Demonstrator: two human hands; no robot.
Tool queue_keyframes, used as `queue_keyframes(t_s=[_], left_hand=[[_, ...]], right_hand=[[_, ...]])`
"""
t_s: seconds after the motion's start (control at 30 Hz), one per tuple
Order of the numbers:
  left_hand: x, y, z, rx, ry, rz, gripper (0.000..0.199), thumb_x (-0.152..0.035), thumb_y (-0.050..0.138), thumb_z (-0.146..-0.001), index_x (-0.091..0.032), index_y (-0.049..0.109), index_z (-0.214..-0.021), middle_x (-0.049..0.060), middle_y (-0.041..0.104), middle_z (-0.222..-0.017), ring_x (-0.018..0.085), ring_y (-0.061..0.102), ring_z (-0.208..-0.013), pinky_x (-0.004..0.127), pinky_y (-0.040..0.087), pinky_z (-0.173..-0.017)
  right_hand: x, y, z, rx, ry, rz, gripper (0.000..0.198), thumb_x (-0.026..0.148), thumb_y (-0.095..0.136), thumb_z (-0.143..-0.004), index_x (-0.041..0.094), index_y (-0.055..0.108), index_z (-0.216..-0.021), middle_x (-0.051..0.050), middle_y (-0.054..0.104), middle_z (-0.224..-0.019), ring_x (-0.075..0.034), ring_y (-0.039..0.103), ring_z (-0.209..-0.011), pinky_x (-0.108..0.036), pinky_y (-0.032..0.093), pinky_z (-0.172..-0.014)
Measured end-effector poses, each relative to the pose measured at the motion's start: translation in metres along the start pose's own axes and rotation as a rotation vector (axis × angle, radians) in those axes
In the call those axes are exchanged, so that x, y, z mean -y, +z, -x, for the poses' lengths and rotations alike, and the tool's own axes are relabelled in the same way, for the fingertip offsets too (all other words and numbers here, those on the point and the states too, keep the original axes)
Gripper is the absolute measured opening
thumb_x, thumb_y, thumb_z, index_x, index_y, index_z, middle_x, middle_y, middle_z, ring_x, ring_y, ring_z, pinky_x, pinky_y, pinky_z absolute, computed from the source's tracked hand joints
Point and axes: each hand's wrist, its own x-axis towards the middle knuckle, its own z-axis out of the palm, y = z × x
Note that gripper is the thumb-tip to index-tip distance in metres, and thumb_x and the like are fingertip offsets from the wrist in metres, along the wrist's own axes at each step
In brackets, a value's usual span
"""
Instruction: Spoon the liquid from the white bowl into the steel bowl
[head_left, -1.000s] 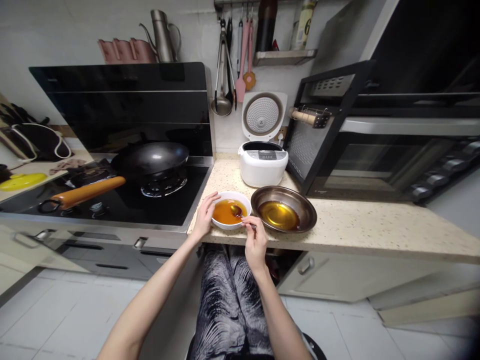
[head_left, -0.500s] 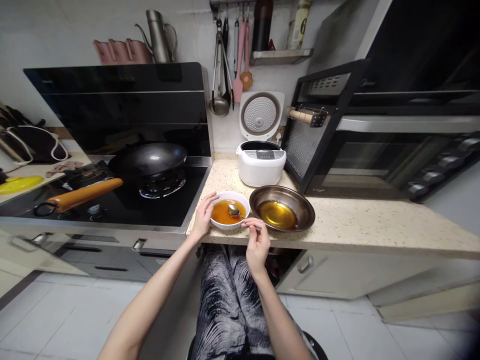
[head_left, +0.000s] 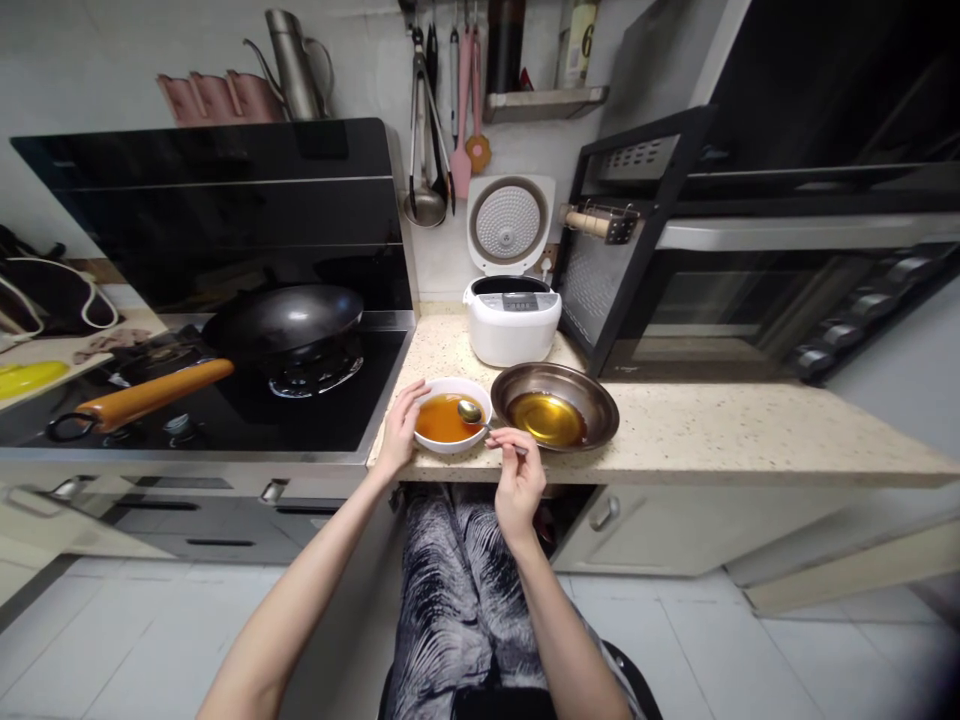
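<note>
To handle the metal spoon (head_left: 470, 411) well over the white bowl (head_left: 448, 447) at the frame's centre, level it with the right hand (head_left: 519, 485), fingertips pinched on its handle, while the left hand (head_left: 400, 428), fingers laid against the rim, steadies.

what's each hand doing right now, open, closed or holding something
Left hand: open, cupped against the left side of the white bowl.
Right hand: closed, holding the spoon by its handle.
</note>
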Motion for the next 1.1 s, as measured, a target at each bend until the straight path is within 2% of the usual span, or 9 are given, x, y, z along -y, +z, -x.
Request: queue_keyframes(t_s=[0.67,0.93,1.1], left_hand=[[0.004,0.000,-0.001,-0.029,0.000,0.029,0.038,-0.033,0.044,-0.100,-0.020,0.074,-0.120,0.011,0.064,-0.143,0.028,0.054,-0.140,0.051,0.033,-0.125],[0.004,-0.002,-0.002,-0.020,0.014,0.023,0.038,-0.036,0.045,-0.101,-0.019,0.073,-0.120,0.012,0.064,-0.143,0.028,0.055,-0.139,0.051,0.035,-0.124],[0.007,-0.001,-0.002,-0.045,0.024,0.031,0.038,-0.036,0.044,-0.101,-0.019,0.073,-0.118,0.012,0.065,-0.141,0.028,0.057,-0.137,0.051,0.036,-0.124]], right_hand=[[0.009,-0.003,-0.020,-0.056,-0.025,-0.050,0.018,0.026,0.050,-0.104,0.022,0.064,-0.093,-0.003,0.070,-0.093,-0.016,0.068,-0.087,-0.032,0.056,-0.083],[0.002,-0.021,-0.031,-0.124,-0.049,0.005,0.017,0.027,0.052,-0.103,0.022,0.064,-0.092,-0.004,0.070,-0.095,-0.018,0.069,-0.091,-0.035,0.057,-0.085],[-0.004,-0.034,-0.033,-0.108,-0.105,0.085,0.017,0.024,0.050,-0.103,0.022,0.064,-0.095,-0.004,0.070,-0.094,-0.017,0.069,-0.089,-0.034,0.058,-0.086]])
